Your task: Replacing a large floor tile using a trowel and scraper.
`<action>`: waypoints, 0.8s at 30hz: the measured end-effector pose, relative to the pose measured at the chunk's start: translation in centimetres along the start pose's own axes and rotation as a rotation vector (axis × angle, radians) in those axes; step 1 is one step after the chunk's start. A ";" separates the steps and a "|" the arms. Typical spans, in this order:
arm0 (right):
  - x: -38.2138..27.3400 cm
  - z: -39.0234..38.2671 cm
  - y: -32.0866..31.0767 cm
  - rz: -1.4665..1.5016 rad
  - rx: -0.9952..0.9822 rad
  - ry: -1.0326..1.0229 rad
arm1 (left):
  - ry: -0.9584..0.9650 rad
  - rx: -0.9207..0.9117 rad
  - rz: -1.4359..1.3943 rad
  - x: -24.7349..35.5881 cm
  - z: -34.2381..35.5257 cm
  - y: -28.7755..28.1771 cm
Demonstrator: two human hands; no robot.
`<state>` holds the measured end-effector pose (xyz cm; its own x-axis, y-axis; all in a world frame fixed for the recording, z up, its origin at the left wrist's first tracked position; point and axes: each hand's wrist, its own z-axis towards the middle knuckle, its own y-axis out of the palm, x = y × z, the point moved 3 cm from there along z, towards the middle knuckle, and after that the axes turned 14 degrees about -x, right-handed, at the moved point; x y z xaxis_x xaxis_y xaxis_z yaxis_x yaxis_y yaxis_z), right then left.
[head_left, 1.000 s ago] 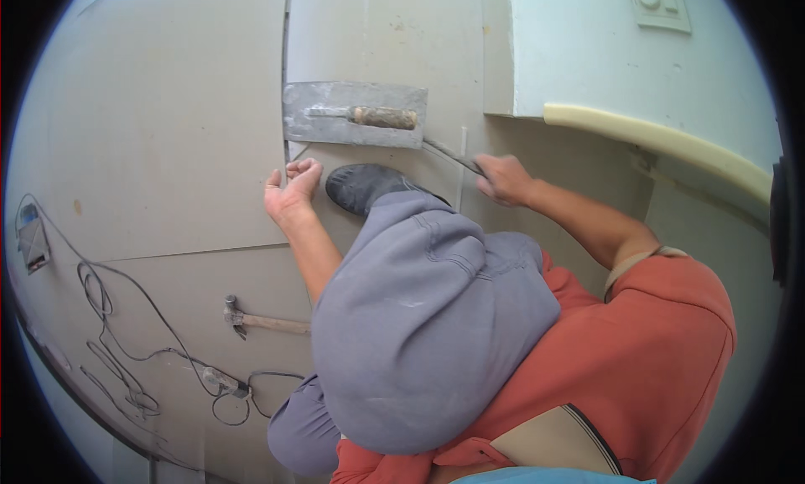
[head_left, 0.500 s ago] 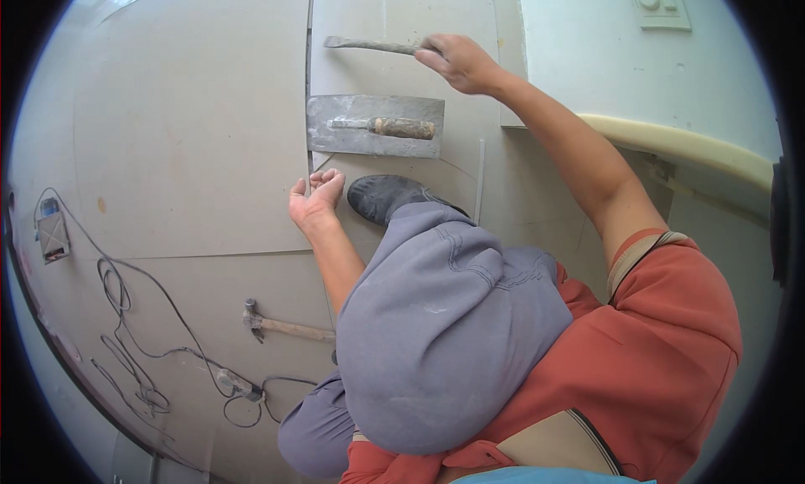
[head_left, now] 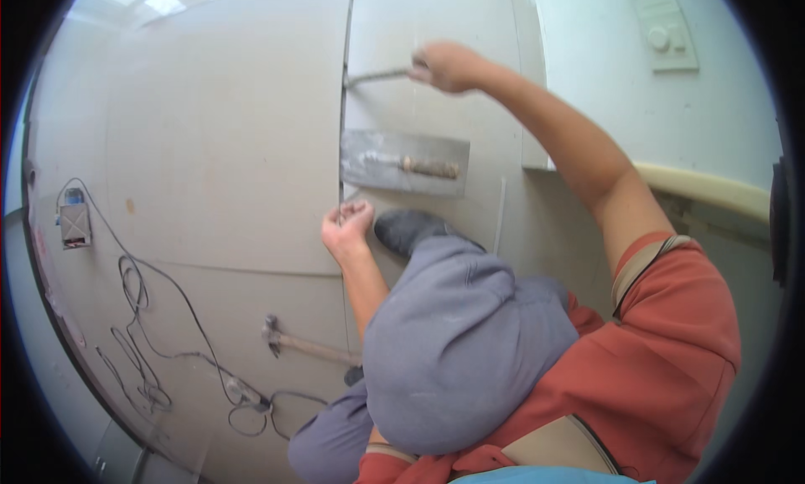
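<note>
My right hand (head_left: 453,67) is closed around a thin grey, mortar-crusted chisel (head_left: 377,77). Its flattened tip points left and meets the dark joint (head_left: 345,31) between two large pale floor tiles. Closer to me, a rectangular steel plastering trowel (head_left: 369,172) lies across the right tile, its worn wooden handle facing up and its left edge along the joint. My left hand (head_left: 348,226) rests by the same joint, just below the trowel and left of my dark shoe (head_left: 407,231). Its fingers are curled together; anything between them is too small to make out.
A claw hammer (head_left: 310,346) lies left of my knee. Black cable (head_left: 180,291) loops over the floor on the left, joining a boxy blue-topped device (head_left: 75,220) and a socket block (head_left: 243,393). A white wall with a switch plate (head_left: 671,44) stands at the right.
My right hand has brought the chisel's tip down and toward me, onto the joint, from lying pointed over the tile. My left hand's fingers have curled closer together. The whole view has shifted slightly.
</note>
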<state>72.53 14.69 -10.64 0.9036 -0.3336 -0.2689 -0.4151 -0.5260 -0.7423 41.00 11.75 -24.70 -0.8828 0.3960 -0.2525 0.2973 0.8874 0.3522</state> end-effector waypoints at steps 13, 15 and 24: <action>4.9 0.3 7.8 0.326 0.117 -0.112 | 0.052 0.065 0.038 0.0 0.4 -0.8; 5.1 0.6 8.2 0.316 0.144 -0.087 | 0.075 0.043 0.050 0.0 0.6 -0.9; 4.8 0.5 9.3 0.287 0.276 0.011 | 0.161 0.001 0.049 -1.2 -1.2 -0.1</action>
<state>73.02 8.62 -19.14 0.7534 -0.4457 -0.4834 -0.6047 -0.1809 -0.7756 41.58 10.94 -23.37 -0.9139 0.3963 -0.0876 0.3420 0.8683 0.3593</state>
